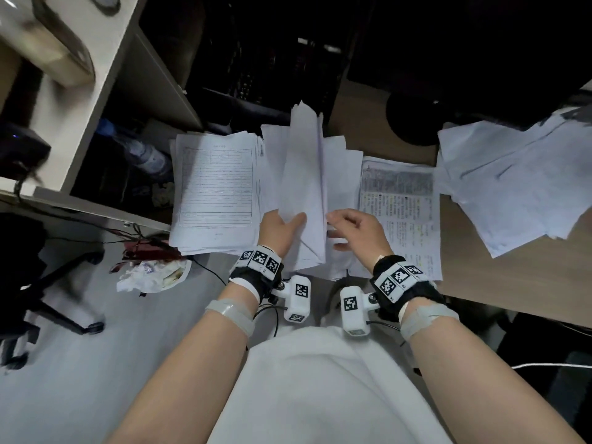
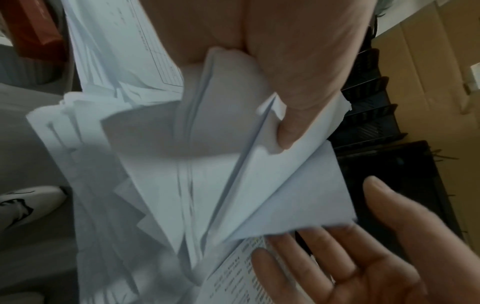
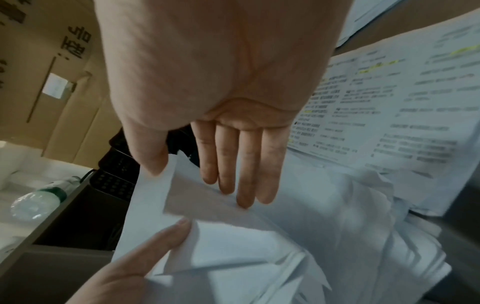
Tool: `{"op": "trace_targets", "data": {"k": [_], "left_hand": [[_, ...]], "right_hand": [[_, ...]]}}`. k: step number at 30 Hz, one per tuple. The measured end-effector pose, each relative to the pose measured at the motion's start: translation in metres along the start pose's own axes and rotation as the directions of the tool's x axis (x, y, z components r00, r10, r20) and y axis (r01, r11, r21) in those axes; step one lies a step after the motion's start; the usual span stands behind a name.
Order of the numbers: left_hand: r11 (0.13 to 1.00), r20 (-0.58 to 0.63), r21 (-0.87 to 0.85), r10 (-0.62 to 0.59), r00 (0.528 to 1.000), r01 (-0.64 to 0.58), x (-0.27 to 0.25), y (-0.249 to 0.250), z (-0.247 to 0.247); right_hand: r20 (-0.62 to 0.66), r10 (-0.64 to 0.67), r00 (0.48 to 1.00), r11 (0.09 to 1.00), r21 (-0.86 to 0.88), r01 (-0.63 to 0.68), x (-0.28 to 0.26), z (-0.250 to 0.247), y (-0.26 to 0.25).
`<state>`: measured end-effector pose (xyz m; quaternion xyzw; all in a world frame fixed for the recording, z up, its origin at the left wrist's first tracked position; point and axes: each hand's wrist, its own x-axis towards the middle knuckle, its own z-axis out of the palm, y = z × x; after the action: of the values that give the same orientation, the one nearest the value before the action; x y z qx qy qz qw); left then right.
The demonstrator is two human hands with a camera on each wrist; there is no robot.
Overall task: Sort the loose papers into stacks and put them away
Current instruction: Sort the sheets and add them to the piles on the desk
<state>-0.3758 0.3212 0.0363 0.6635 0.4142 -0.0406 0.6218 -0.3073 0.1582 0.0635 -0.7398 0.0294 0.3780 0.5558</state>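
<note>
Head view: your left hand (image 1: pixel 282 229) pinches a limp, slippery sheaf of blank sheets (image 1: pixel 307 187); right hand (image 1: pixel 355 229) flat, fingers straight, steadying its right edge; support them underneath.

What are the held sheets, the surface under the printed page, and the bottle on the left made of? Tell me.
Held sheets: thin matte white paper; they bend and fan.
Surface: brown, flat, matte; apparently cardboard, possibly wood.
Bottle: clear glossy plastic, probably; see-through with highlights.

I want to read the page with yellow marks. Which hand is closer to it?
Right. The right hand hangs just beside the yellow-marked page; the left hand is farther away, gripping the blank sheets.
</note>
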Motion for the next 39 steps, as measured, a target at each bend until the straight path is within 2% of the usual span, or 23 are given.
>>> {"op": "trace_targets", "data": {"k": [3,6,10,12,16,18,22,26,34,39], "left_hand": [[1.000,-0.012,-0.002,0.018,1.000,-0.018,-0.015,0.006,0.016],[0.999,-0.010,-0.036,0.030,1.000,-0.030,-0.032,0.015,0.033],[0.996,-0.060,-0.089,0.022,0.998,-0.027,-0.052,0.022,0.053],[0.993,-0.076,-0.111,0.022,0.997,-0.030,-0.059,0.023,0.061],[0.991,-0.137,-0.135,-0.003,0.991,-0.016,-0.066,0.018,0.075],[0.995,-0.206,-0.103,-0.026,0.978,0.004,-0.066,0.008,0.072],[0.999,-0.313,0.006,-0.046,0.949,0.050,-0.064,-0.015,0.056],[0.993,-0.419,0.070,-0.061,0.906,0.099,-0.057,-0.032,0.048],[0.975,-0.409,0.076,-0.161,0.898,0.210,-0.034,-0.062,0.034],[0.973,-0.413,0.032,-0.197,0.889,0.230,-0.024,-0.054,0.020]], "right_hand": [[0.037,-0.028,0.999,0.998,-0.061,0.030,-0.003,-0.017,-0.001],[-0.011,-0.019,1.000,0.987,-0.158,0.017,-0.004,-0.035,0.005],[-0.072,0.077,0.994,0.995,0.076,-0.072,-0.012,-0.064,0.017],[-0.081,0.084,0.993,0.992,0.102,-0.076,-0.015,-0.080,0.025],[0.023,0.150,0.988,0.978,0.144,-0.152,-0.015,-0.095,0.041],[0.056,0.195,0.979,0.977,0.079,-0.199,-0.011,-0.092,0.054],[-0.024,0.196,0.980,0.967,-0.162,-0.198,0.000,-0.092,0.085],[-0.051,0.220,0.974,0.926,-0.302,-0.225,0.006,-0.091,0.104],[-0.116,0.247,0.962,0.848,-0.454,-0.273,0.033,-0.066,0.110],[-0.269,0.187,0.945,0.852,-0.435,-0.293,0.036,-0.051,0.096]]}}
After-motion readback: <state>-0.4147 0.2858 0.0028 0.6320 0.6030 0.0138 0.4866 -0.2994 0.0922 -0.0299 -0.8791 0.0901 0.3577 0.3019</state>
